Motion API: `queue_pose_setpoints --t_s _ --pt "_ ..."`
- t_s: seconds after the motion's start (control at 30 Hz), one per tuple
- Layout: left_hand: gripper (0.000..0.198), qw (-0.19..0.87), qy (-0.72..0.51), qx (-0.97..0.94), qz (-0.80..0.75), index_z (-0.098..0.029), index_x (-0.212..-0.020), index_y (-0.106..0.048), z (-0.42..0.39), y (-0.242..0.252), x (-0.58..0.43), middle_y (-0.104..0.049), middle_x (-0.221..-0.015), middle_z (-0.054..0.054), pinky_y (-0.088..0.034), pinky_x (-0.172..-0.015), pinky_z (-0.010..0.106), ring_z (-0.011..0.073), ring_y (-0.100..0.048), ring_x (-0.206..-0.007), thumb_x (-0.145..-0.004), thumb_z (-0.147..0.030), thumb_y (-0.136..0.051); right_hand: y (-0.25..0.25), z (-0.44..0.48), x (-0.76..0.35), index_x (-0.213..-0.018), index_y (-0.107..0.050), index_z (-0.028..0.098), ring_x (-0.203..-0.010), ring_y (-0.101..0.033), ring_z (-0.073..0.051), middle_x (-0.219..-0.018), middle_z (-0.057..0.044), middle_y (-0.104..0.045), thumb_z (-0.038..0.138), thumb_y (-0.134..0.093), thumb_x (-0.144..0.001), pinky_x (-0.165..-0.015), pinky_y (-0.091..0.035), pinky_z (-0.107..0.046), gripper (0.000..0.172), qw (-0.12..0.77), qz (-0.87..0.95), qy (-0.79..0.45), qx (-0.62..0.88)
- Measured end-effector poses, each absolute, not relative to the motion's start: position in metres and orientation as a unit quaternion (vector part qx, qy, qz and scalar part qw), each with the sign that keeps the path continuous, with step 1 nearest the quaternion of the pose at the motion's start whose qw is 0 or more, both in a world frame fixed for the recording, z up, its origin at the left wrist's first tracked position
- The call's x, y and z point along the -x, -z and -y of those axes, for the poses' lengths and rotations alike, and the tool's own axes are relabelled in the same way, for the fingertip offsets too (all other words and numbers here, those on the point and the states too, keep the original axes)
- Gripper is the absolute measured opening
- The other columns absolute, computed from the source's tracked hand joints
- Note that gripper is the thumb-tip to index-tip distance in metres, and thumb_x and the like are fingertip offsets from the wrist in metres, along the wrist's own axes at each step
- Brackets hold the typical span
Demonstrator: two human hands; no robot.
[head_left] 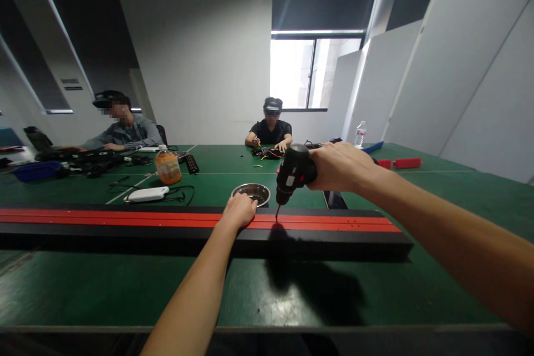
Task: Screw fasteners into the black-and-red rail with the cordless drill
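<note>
The right grip (pixel 340 164) is wrapped around a cordless drill (pixel 291 172), nearly upright, seemingly to seat its bit (pixel 277 212) on the red rail (pixel 308 223) below. The left grip (pixel 240 210) (contents hidden, cannot tell) likely steadies the rail.

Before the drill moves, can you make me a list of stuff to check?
1. Right hand gripping the drill: ok.
2. Left hand apart from the bit: ok, it's off to one side.
3. Bit pointing down at the red strip: ok.
4. Bit tip seated in a screw: cannot tell, too small to see.
5. Metal bowl away from the bit: ok.
6. Left hand pressing firmly: cannot tell.
</note>
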State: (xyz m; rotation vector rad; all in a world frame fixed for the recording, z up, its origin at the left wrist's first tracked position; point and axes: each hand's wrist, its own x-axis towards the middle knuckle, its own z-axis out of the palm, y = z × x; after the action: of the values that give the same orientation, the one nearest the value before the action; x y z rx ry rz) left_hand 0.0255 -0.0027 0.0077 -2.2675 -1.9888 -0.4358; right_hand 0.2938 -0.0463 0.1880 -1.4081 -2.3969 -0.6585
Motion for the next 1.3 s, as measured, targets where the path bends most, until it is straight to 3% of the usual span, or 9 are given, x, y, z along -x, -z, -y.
queue_pose_setpoints --t_s 0.13,0.3,0.4,0.57,0.8,1.03,1.3 --pt "0.053 0.034 0.145 0.731 0.666 -0.015 -0.096 -0.078 0.003 -0.008 -0.026 -0.075 -0.108 0.020 -0.048 -0.092 0.036 0.0290 -0.069 -0.103 -0.098 -0.049 -0.037 -0.177 0.041 -0.313 -0.083 -0.075 0.027 -0.059 -0.061 -0.021 -0.065 -0.003 -0.066 0.050 -0.077 -0.061 -0.054 -0.039 -0.033 0.032 0.212 0.811 0.158 0.522" --pt "0.050 0.033 0.151 0.751 0.642 -0.018 -0.092 -0.079 0.003 -0.009 -0.025 -0.076 -0.103 0.018 -0.049 -0.092 0.038 0.0296 -0.070 -0.098 -0.098 -0.045 -0.038 -0.142 0.037 -0.318 -0.088 -0.078 0.022 -0.074 -0.067 -0.026 -0.075 -0.005 -0.072 0.053 -0.079 -0.064 -0.062 -0.049 -0.035 0.040 0.414 0.754 -0.047 0.508" --pt "0.047 0.031 0.162 0.757 0.632 -0.020 -0.092 -0.079 0.002 -0.008 -0.023 -0.076 -0.101 0.016 -0.049 -0.090 0.038 0.0290 -0.070 -0.095 -0.098 -0.044 -0.040 -0.115 0.038 -0.305 -0.090 -0.076 0.017 -0.065 -0.064 -0.022 -0.073 -0.004 -0.072 0.051 -0.082 -0.063 -0.060 -0.050 -0.034 0.044 0.524 0.685 -0.212 0.460" --pt "0.051 0.032 0.143 0.757 0.637 -0.018 -0.093 -0.078 0.002 -0.007 -0.023 -0.076 -0.102 0.017 -0.048 -0.091 0.040 0.0297 -0.070 -0.097 -0.099 -0.047 -0.037 -0.077 0.036 -0.283 -0.066 -0.067 0.018 -0.050 -0.056 -0.018 -0.056 -0.002 -0.063 0.050 -0.086 -0.061 -0.051 -0.046 -0.032 0.037 0.593 0.584 -0.330 0.445" --pt "0.049 0.004 0.144 0.758 0.636 -0.017 -0.092 -0.078 0.005 -0.012 -0.024 -0.076 -0.102 0.017 -0.047 -0.092 0.039 0.0299 -0.069 -0.098 -0.099 -0.044 -0.037 -0.048 0.027 -0.273 -0.061 -0.067 0.019 -0.053 -0.060 -0.021 -0.056 -0.003 -0.065 0.049 -0.087 -0.059 -0.055 -0.049 -0.033 0.036 0.611 0.568 -0.321 0.448" --pt "0.040 0.010 0.181 0.776 0.604 -0.022 -0.100 -0.079 0.004 -0.011 -0.022 -0.077 -0.103 0.013 -0.048 -0.088 0.036 0.0273 -0.068 -0.095 -0.097 -0.041 -0.045 -0.047 0.030 -0.269 -0.070 -0.070 0.019 -0.057 -0.065 -0.024 -0.058 -0.003 -0.068 0.053 -0.086 -0.058 -0.054 -0.049 -0.034 0.039 0.623 0.570 -0.301 0.444" --pt "0.027 0.029 0.237 0.798 0.553 -0.022 -0.091 -0.081 0.009 -0.010 -0.022 -0.077 -0.097 0.012 -0.048 -0.087 0.036 0.0274 -0.068 -0.092 -0.089 -0.033 -0.056 -0.042 0.032 -0.272 -0.074 -0.073 0.018 -0.063 -0.068 -0.026 -0.065 -0.006 -0.072 0.055 -0.083 -0.063 -0.057 -0.050 -0.034 0.040 0.609 0.592 -0.282 0.446"
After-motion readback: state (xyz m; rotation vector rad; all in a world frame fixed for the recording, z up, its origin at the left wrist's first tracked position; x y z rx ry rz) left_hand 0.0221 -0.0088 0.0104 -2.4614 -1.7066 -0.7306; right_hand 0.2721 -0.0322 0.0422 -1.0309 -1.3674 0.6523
